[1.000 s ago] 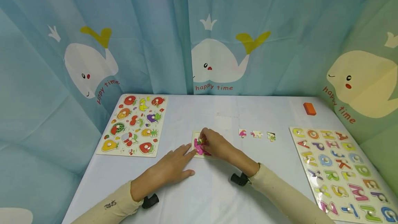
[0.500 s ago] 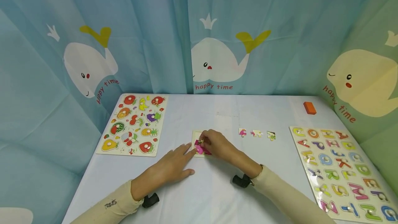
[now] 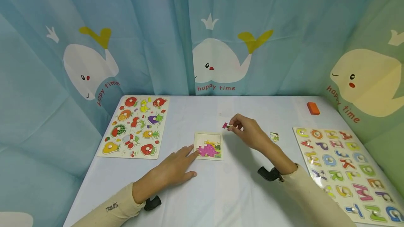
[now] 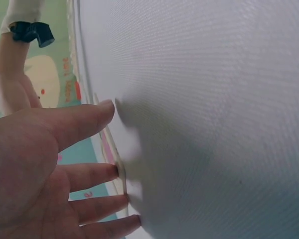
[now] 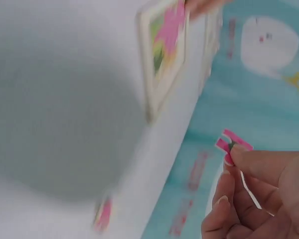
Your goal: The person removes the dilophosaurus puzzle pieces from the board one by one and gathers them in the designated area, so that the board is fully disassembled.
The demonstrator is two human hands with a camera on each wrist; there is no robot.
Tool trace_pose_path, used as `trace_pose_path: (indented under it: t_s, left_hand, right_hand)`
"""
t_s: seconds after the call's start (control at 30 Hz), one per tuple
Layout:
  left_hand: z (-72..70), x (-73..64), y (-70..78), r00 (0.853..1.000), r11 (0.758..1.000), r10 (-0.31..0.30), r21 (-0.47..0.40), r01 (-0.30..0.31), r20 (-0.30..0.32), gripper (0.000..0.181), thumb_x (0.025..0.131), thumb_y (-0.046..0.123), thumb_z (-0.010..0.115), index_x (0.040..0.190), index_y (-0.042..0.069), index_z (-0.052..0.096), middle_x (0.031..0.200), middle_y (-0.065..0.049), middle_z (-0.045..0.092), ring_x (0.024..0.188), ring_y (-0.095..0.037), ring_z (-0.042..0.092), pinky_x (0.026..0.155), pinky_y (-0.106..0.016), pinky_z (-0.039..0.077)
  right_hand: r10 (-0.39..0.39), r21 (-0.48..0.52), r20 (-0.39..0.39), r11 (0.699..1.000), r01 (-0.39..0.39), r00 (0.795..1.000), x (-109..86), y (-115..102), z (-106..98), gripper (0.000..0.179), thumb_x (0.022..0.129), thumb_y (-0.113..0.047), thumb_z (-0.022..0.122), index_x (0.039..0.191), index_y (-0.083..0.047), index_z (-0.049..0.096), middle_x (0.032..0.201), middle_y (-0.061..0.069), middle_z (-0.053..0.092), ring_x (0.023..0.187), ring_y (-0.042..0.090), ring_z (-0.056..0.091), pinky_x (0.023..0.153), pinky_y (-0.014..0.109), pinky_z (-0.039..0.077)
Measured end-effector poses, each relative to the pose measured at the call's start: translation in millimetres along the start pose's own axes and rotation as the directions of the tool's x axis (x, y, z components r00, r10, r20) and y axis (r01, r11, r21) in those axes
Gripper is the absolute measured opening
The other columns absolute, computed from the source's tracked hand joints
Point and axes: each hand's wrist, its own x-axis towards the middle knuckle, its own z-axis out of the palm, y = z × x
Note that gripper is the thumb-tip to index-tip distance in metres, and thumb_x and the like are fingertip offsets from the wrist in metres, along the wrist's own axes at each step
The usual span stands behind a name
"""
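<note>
My right hand [image 3: 252, 134] pinches a pink jigsaw piece [image 3: 226, 126] between thumb and fingers, up and right of a small puzzle frame [image 3: 209, 159]. In the right wrist view that piece [image 5: 235, 142] shows a dark patch near the thumb. Several joined pieces, forming a pink dinosaur [image 3: 208, 151], fill the frame's lower part; its upper left is bare. My left hand [image 3: 172, 169] lies at the frame's left side, fingers extended, index fingertip on its edge. In the left wrist view its fingertips [image 4: 117, 172] meet the frame's side.
A loose green-and-white piece [image 3: 274, 137] lies right of my right hand. Another pink piece [image 5: 103, 215] shows on the table in the right wrist view. A fruit board [image 3: 164, 122] stands left, a letter board [image 3: 318, 185] right, and an orange block [image 3: 313, 108] at the back right.
My right hand has lifted from the frame and moved right and back with the pink jigsaw piece, uncovering the dinosaur picture. It now hides loose pieces seen earlier. My left hand stays put.
</note>
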Motion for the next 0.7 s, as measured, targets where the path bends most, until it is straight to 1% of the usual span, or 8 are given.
trace_pose_path:
  t_s: [0.07,0.13,0.23,0.3,0.4,0.5,0.57,0.7]
  left_hand:
    - [0.0,-0.5,0.3,1.0,1.0,-0.003,-0.004,0.003,0.0,0.071,0.101,0.041,0.071,0.16,0.01,0.046,0.17,-0.014,0.036,0.156,-0.036,0.035,0.119,-0.062,0.038]
    - [-0.3,-1.1,1.0,1.0,1.0,-0.005,-0.006,0.005,0.001,0.071,0.101,0.04,0.071,0.16,0.01,0.046,0.17,-0.014,0.036,0.157,-0.036,0.034,0.12,-0.062,0.038]
    - [0.0,-1.1,1.0,1.0,1.0,-0.004,-0.005,0.004,-0.002,0.071,0.1,0.04,0.072,0.16,0.01,0.047,0.17,-0.015,0.036,0.156,-0.036,0.035,0.119,-0.062,0.038]
    - [0.1,-1.1,0.8,1.0,1.0,-0.003,-0.005,0.003,-0.004,0.071,0.1,0.04,0.072,0.159,0.01,0.047,0.169,-0.015,0.037,0.156,-0.036,0.035,0.119,-0.062,0.038]
    - [0.3,-1.3,0.3,1.0,1.0,0.0,-0.006,-0.001,-0.008,0.071,0.1,0.04,0.072,0.159,0.01,0.047,0.169,-0.015,0.037,0.156,-0.037,0.035,0.119,-0.063,0.039]
    - [-0.3,-1.8,0.1,1.0,1.0,0.0,-0.005,0.0,-0.009,0.071,0.1,0.04,0.072,0.159,0.01,0.047,0.169,-0.015,0.037,0.156,-0.037,0.035,0.119,-0.063,0.038]
    - [-0.5,-1.9,-0.1,1.0,1.0,0.001,-0.007,-0.001,-0.009,0.071,0.1,0.039,0.072,0.159,0.01,0.047,0.169,-0.015,0.037,0.156,-0.037,0.035,0.119,-0.063,0.038]
    - [-0.3,-1.6,-0.1,1.0,1.0,0.006,-0.01,-0.006,-0.009,0.07,0.1,0.039,0.072,0.159,0.009,0.047,0.169,-0.015,0.037,0.156,-0.037,0.035,0.119,-0.063,0.038]
  right_hand:
    - [0.019,-0.007,0.006,1.0,-0.019,1.0,-5.1,12,-14,0.008,0.102,-0.006,0.069,0.109,-0.004,0.066,0.095,0.01,0.072,0.086,0.022,0.065,0.071,0.031,0.053]
    - [0.037,-0.008,0.033,0.999,-0.036,0.999,-11.4,24,-26,0.008,0.103,-0.008,0.068,0.11,-0.005,0.067,0.096,0.011,0.072,0.088,0.022,0.066,0.072,0.03,0.052]
    - [0.057,-0.002,0.093,0.998,-0.057,0.994,-20.2,42,-37,0.006,0.103,-0.008,0.067,0.108,-0.006,0.07,0.096,0.009,0.072,0.09,0.02,0.065,0.076,0.029,0.052]
    - [0.072,0.021,0.151,0.997,-0.076,0.986,-25.2,51,-41,0.005,0.103,-0.007,0.067,0.107,-0.006,0.07,0.097,0.008,0.07,0.091,0.018,0.063,0.077,0.028,0.052]
    - [0.1,0.067,0.233,0.991,-0.118,0.967,-30.6,62,-40,0.006,0.103,-0.007,0.067,0.106,-0.005,0.071,0.096,0.007,0.069,0.09,0.016,0.06,0.077,0.025,0.051]
    - [0.095,0.106,0.283,0.986,-0.129,0.955,-33.2,67,-35,0.008,0.102,-0.008,0.068,0.108,-0.003,0.071,0.096,0.007,0.07,0.089,0.015,0.06,0.077,0.023,0.051]
    - [0.093,0.1,0.285,0.987,-0.126,0.954,-34.0,70,-31,0.008,0.102,-0.009,0.069,0.107,-0.004,0.071,0.095,0.006,0.071,0.089,0.015,0.06,0.077,0.023,0.05]
    - [0.096,0.024,0.253,0.994,-0.105,0.963,-35.7,70,-24,0.005,0.101,-0.01,0.07,0.105,-0.007,0.071,0.096,0.002,0.07,0.092,0.016,0.061,0.08,0.027,0.051]
